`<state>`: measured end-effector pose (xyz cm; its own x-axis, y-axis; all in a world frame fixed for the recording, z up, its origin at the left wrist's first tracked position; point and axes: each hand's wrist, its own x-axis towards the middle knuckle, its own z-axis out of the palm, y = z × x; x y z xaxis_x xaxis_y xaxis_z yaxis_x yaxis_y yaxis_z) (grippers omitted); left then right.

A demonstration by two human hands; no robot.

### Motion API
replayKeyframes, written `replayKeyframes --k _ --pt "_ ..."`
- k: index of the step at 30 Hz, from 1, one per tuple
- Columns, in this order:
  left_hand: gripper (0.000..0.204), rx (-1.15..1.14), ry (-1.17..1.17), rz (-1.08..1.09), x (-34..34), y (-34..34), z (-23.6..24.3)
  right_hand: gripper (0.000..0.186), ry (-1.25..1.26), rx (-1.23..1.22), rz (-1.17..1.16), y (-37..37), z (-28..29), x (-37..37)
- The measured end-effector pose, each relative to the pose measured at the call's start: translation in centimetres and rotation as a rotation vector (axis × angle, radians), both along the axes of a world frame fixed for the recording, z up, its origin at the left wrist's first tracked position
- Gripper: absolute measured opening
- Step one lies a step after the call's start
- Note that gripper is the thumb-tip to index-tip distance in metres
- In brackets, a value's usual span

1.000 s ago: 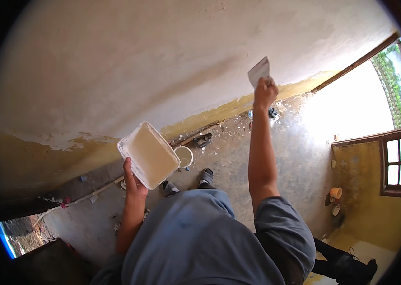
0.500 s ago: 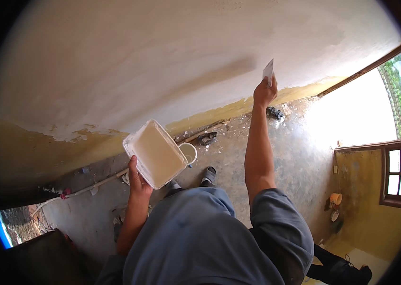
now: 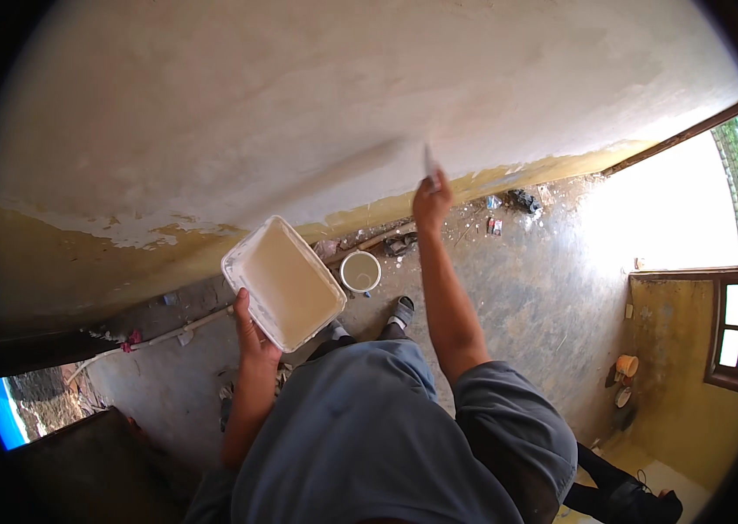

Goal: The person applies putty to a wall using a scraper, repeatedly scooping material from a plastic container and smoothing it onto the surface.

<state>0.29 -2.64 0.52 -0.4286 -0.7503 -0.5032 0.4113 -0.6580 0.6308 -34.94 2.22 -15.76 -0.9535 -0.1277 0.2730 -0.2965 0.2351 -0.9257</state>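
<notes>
Right hand [image 3: 432,204], half past one, is gripping a blurred blade [image 3: 428,162] near the wall [image 3: 299,96]. Left hand [image 3: 255,339], eight o'clock, is holding a tub [image 3: 239,263]. Even pressure is probably serving best.

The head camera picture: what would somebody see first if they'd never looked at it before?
Probably the big pale-rimmed tub left of the middle, held by the left hand with creamy stuff inside. Next might be the blazing white opening at the right. Then the right hand, above the middle, holding a thin, blurry flat tool before the patchy wall.
</notes>
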Motion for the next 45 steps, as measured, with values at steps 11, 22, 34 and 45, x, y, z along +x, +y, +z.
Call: replayKeyframes --k 11,22,34,45 --pt "0.067 0.021 0.023 0.010 -0.2 -0.3 -1.4 0.044 -0.007 -0.075 -0.057 -4.8 0.7 -0.1" --pt "0.069 -0.035 0.035 0.035 -0.1 -0.9 -1.3 0.031 0.105 -0.226 -0.260 2.0 14.3 -5.7" --pt "0.068 -0.073 0.092 0.024 -0.7 -1.1 -1.1 0.023 0.036 -0.015 0.060 0.3 6.6 3.2" --pt "0.067 -0.084 0.064 -0.024 -1.4 -1.3 -1.1 0.017 0.445 0.046 -0.129 -2.6 15.2 -5.3"
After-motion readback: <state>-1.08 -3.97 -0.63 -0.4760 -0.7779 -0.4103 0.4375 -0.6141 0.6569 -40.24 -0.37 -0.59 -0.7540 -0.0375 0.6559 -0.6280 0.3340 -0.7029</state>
